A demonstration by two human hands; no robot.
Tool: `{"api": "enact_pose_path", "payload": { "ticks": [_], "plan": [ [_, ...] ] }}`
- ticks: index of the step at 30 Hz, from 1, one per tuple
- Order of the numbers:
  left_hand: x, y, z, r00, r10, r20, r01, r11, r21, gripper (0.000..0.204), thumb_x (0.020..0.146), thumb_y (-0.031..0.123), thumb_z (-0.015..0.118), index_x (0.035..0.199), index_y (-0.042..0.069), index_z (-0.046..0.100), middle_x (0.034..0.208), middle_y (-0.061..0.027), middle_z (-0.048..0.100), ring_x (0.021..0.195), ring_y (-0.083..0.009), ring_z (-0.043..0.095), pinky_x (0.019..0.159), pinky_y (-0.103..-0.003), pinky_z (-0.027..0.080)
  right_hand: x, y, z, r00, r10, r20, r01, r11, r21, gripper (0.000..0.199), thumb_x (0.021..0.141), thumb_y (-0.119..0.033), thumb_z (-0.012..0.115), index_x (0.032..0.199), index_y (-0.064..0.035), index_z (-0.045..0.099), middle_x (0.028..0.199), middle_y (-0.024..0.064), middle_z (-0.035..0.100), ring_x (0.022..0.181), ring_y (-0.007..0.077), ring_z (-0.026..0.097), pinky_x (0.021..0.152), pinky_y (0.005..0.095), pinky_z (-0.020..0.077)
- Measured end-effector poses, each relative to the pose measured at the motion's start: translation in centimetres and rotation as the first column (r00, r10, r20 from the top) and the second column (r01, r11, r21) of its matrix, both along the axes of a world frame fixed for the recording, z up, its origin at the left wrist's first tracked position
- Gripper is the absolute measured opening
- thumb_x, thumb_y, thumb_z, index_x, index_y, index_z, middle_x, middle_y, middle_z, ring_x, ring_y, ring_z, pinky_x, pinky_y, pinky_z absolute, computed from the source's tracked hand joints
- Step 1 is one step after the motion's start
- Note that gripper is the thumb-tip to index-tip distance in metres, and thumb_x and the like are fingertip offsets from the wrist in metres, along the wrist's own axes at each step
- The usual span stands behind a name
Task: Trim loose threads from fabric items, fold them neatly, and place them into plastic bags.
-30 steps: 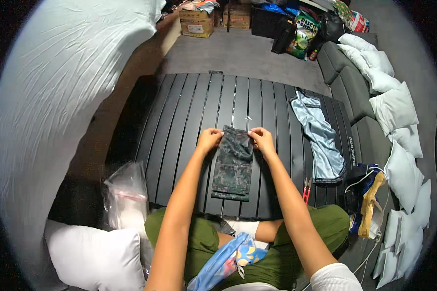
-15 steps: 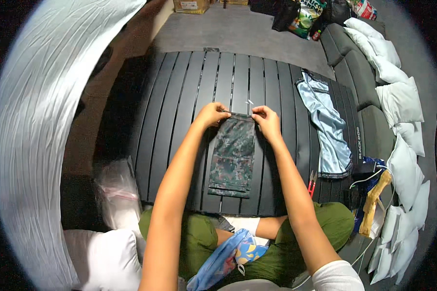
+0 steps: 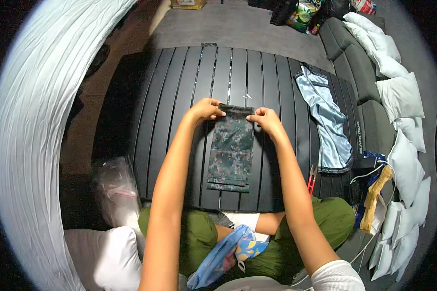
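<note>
A folded strip of dark green camouflage cloth (image 3: 231, 148) lies lengthwise on the black slatted table (image 3: 179, 97), its far end showing a dark hem. My left hand (image 3: 208, 110) pinches the cloth's left edge near that end. On the opposite edge, slightly lower, my right hand (image 3: 267, 120) pinches the cloth between thumb and fingers. The near end shows layered folds with edges not quite lined up.
Light blue satin cloth with dark trim (image 3: 327, 123) lies on the table's right side. Red-handled snips (image 3: 311, 182) rest near my right forearm. White cushions (image 3: 400, 99) line the grey sofa (image 3: 354, 65). A clear plastic bag (image 3: 117, 189) sits left; a blue patterned pouch (image 3: 250, 246) is on my lap.
Both hands have slid slightly down the cloth's side edges from its far corners. The far hem now stands out above my fingers. The view has shifted a little.
</note>
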State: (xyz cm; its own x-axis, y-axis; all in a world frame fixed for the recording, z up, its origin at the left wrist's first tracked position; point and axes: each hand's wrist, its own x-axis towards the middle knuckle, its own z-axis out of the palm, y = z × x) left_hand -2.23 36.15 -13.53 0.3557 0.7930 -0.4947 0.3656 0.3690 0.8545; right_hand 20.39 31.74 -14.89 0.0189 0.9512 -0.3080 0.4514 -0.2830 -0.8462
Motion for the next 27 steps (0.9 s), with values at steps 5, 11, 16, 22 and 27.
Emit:
{"api": "enact_pose_path", "payload": {
  "ticks": [5,11,16,22,27],
  "plan": [
    [-2.4,-2.0,0.3,0.999,-0.035,-0.041,0.037,0.998,0.058,0.026,0.071,0.014,0.069,0.091,0.002,0.059,0.072,0.002,0.055,0.061,-0.0088,0.049,0.059,-0.022,0.041,-0.6,-2.3,2.2,0.901,-0.042,-0.432,0.0,0.995,-0.097,0.018,0.07,-0.007,0.066,0.077,-0.0099,0.05,0.059,-0.0044,0.048,0.043,0.0046,0.038,0.037,0.019,0.0249],
    [-2.8,-7.7,3.3,0.984,0.016,0.178,-0.038,0.992,0.121,0.014,0.074,0.011,0.064,0.084,0.001,0.059,0.071,0.0019,0.057,0.062,-0.0051,0.05,0.055,-0.02,0.04,-1.0,-7.1,2.6,0.944,0.051,-0.326,0.008,0.984,0.176,0.014,0.075,-0.004,0.059,0.086,-0.0042,0.051,0.064,-0.0003,0.052,0.051,0.0075,0.051,0.043,0.0205,0.0401],
    [-3.1,-12.9,3.3,0.983,0.017,0.183,-0.068,0.958,0.277,0.015,0.076,0.003,0.06,0.091,-0.001,0.059,0.086,-0.0025,0.06,0.079,-0.009,0.056,0.074,-0.023,0.045,-2.2,-12.2,3.0,0.993,0.071,-0.096,-0.016,0.876,0.483,0.017,0.074,-0.001,0.056,0.091,0.0016,0.054,0.075,0.0,0.055,0.068,0.0043,0.05,0.058,0.0198,0.0421],
    [-4.7,-18.2,1.9,0.995,-0.067,0.072,0.034,0.921,0.387,0.018,0.074,-0.001,0.058,0.092,-0.001,0.058,0.103,-0.0069,0.058,0.097,-0.0148,0.054,0.086,-0.028,0.044,-2.2,-17.3,2.0,0.977,0.194,-0.086,-0.11,0.812,0.574,0.021,0.066,0.005,0.053,0.087,0.0016,0.056,0.089,0.0081,0.06,0.076,0.0145,0.058,0.064,0.0231,0.0448],
    [-4.8,-20.4,1.4,0.957,-0.231,-0.174,0.288,0.715,0.637,0.023,0.071,0.001,0.059,0.094,0.004,0.061,0.104,-0.0098,0.057,0.097,-0.0234,0.055,0.085,-0.031,0.044,-1.7,-18.6,0.9,0.959,0.278,0.056,-0.259,0.78,0.569,0.023,0.063,0.006,0.053,0.085,0.0009,0.056,0.093,0.0101,0.06,0.084,0.0223,0.058,0.073,0.0285,0.046]
  ]
}}
